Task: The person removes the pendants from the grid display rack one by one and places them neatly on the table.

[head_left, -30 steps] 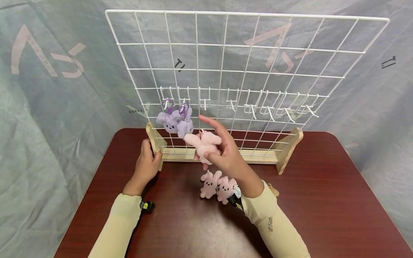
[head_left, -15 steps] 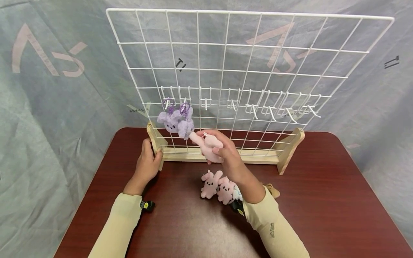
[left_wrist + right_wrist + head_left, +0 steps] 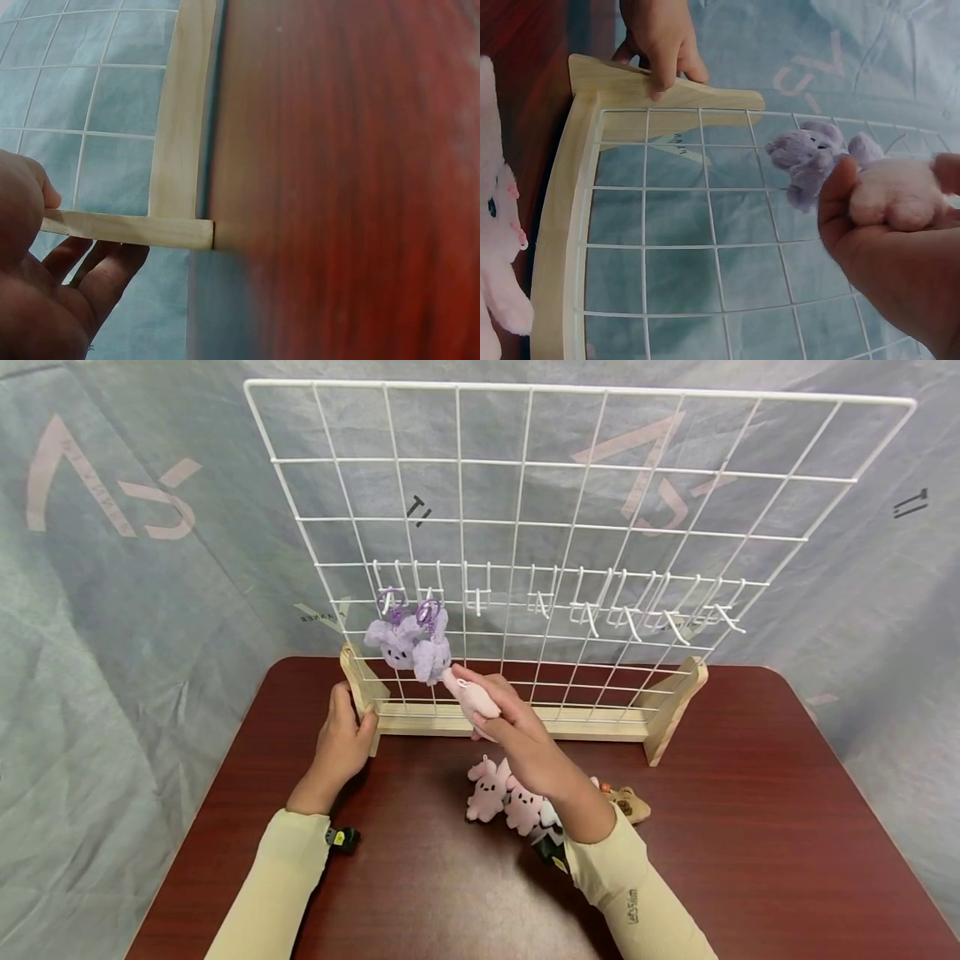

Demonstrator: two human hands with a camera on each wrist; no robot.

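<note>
My left hand (image 3: 344,737) grips the left wooden foot (image 3: 363,689) of the white wire rack; in the left wrist view the thumb and fingers lie on either side of the wooden foot (image 3: 135,228). In front of the grid, my right hand (image 3: 517,727) holds a pink plush bunny (image 3: 476,700) with a small white loop on top. The right wrist view shows the pink plush (image 3: 896,195) between thumb and fingers. Just left of it, two purple plush bunnies (image 3: 431,658) hang by purple rings from hooks. The pink ear tip is close to them; whether they touch I cannot tell.
Several bare white hooks (image 3: 540,602) line the grid (image 3: 570,531) to the right. On the table (image 3: 420,877) sit two pink bunnies (image 3: 489,789), a white plush partly behind the right forearm, and a brown plush (image 3: 630,806). The right wooden foot (image 3: 675,710) stands beyond.
My right index finger, stretched out before, has come down onto the pink bunny. The bunny has turned in the hand and now shows narrower. My left hand has stayed on the wooden foot.
</note>
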